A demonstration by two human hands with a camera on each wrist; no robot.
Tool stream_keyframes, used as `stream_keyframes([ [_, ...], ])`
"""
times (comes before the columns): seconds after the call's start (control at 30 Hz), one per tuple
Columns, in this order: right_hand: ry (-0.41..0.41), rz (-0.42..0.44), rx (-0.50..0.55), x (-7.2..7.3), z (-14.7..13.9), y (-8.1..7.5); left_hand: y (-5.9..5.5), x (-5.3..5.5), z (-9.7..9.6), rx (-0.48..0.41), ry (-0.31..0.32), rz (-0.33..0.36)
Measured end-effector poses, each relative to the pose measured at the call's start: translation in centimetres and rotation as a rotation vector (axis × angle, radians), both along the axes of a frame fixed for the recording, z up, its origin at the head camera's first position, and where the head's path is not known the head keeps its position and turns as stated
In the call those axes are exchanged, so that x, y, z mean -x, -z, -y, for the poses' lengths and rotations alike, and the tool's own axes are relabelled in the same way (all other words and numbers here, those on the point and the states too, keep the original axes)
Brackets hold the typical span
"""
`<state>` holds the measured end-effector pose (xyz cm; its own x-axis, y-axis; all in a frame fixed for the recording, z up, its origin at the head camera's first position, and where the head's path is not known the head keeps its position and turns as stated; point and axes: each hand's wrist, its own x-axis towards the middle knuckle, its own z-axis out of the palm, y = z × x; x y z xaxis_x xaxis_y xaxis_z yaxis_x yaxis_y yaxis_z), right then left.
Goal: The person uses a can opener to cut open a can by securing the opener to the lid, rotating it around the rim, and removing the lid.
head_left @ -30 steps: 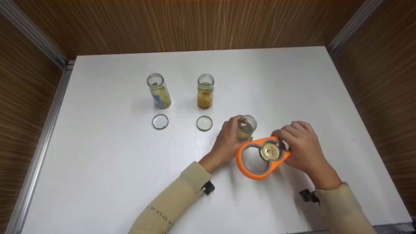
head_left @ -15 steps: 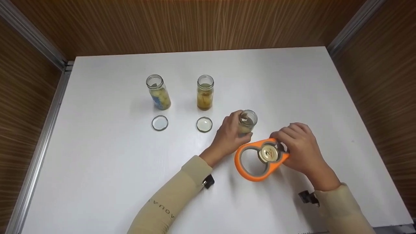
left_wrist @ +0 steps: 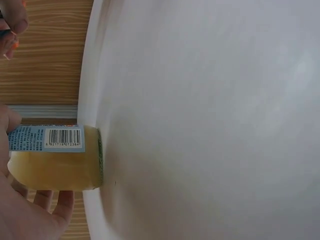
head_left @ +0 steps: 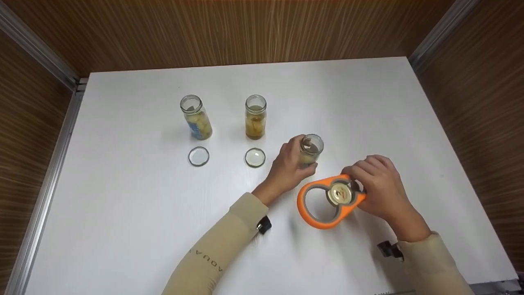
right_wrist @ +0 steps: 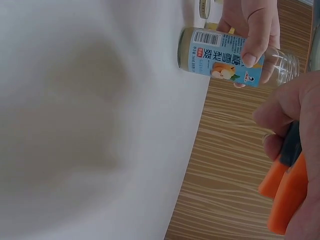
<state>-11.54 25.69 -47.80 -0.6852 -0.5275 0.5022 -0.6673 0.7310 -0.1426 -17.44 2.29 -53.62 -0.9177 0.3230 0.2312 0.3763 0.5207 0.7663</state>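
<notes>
My left hand grips an uncapped glass jar of pale contents, its fingers and thumb curled round the side. A blue label with a barcode shows on this jar in the left wrist view. The jar stands upright, its base at or very near the tabletop. My right hand holds an orange and grey jar opener in front and to the right of the jar, raised off the table. A gold lid sits in the opener's smaller opening. Part of the opener's handle is hidden by the right hand's fingers.
Two uncapped jars, a left one and a middle one, stand farther back on the white table. Before them lie two upturned lids, left and middle. Wood-grain panels enclose the back and sides.
My left hand has carried the jar a short way toward the back of the table, away from the opener. The right hand, opener and lid have stayed nearly in place.
</notes>
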Motion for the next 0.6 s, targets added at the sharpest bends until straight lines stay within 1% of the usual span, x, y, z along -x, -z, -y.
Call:
stream_keyframes([
  [0.27,0.002,-0.003,-0.001,-0.18,-0.09,-0.26,-0.37,0.11,-0.75,0.005,0.001,0.023],
  [0.6,0.004,0.007,0.006,-0.5,0.08,0.08,-0.41,0.53,-0.6,0.016,0.006,0.04],
])
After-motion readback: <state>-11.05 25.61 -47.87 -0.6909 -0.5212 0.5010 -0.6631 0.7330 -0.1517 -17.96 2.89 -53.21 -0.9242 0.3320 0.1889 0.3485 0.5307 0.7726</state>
